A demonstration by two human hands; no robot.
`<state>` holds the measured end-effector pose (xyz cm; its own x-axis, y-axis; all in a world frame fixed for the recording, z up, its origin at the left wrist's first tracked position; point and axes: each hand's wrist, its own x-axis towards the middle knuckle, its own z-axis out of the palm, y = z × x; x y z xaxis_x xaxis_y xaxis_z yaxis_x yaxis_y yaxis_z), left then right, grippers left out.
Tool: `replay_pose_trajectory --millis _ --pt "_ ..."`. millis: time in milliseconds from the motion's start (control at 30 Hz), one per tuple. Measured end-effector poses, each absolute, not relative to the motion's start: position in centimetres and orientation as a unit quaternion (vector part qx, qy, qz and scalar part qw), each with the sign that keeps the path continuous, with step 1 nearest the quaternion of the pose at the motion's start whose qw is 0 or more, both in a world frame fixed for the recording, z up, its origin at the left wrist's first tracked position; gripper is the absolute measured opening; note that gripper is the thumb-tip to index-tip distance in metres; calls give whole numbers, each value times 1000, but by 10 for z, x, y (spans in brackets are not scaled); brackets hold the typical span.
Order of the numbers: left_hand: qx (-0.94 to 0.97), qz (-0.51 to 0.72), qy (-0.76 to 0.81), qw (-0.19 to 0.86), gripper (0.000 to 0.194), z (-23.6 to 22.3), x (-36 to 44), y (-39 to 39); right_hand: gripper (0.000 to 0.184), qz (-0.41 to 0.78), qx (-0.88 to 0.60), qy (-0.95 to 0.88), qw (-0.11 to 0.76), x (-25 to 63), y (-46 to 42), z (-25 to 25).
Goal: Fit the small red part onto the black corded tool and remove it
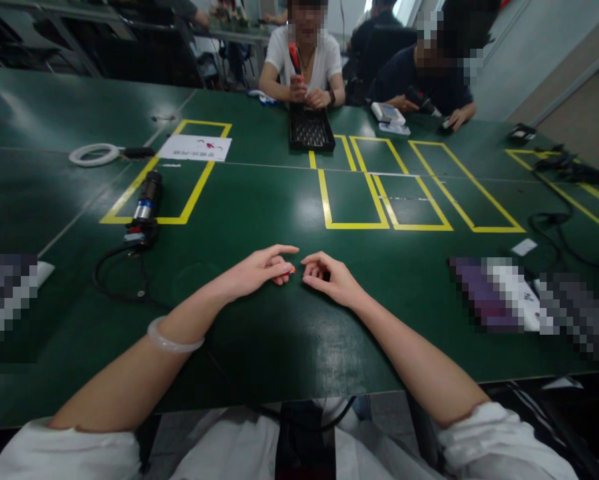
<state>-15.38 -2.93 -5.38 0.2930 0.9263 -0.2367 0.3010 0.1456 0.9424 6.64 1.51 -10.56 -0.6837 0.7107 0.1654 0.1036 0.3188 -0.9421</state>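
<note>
My left hand [259, 270] is over the middle of the green table, with its index finger stretched out. Between the thumb and the curled fingers a small orange-red piece [292, 270] peeks out; most of it is hidden, and its kind cannot be made out. Just to the right, my right hand [332, 277] faces the left one. Its fingers are loosely bent, with a gap between thumb and index finger and nothing visible in them. The fingertips of the two hands are close but apart. A pale bangle [174, 340] circles my left wrist.
A black cylindrical tool [148, 200] with a cable lies at left, near a paper sheet [195, 147] and a white coil [94, 155]. Yellow tape outlines [358, 226] mark the table [259, 200]. Across it, a person in white has a black tray [311, 130]; cables [574, 167] lie at right.
</note>
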Motion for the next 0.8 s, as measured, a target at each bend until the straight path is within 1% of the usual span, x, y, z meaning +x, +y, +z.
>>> replay_pose_trajectory --millis 67,167,233,400,567,633,733,800 --pt "586 279 488 584 64 -57 -141 -30 37 545 -249 -749 283 66 14 -105" --pt "579 287 475 598 63 -65 -135 -28 30 554 -247 -747 273 66 13 -103" --pt "557 302 483 605 58 -71 -136 -27 27 561 -255 -738 276 66 13 -104" --pt "510 321 491 629 39 -81 -142 -26 28 546 -272 -733 300 66 15 -107" --pt "547 315 499 594 37 -83 -138 -29 24 523 -271 -747 307 64 15 -108" --pt "557 324 499 579 36 -82 -135 -31 25 521 -274 -746 310 63 14 -108" --pt "574 348 505 543 32 -81 -132 -34 30 546 -284 -722 317 63 14 -108" --pt "593 358 506 513 29 -80 -131 -36 28 559 -293 -708 317 64 14 -108"
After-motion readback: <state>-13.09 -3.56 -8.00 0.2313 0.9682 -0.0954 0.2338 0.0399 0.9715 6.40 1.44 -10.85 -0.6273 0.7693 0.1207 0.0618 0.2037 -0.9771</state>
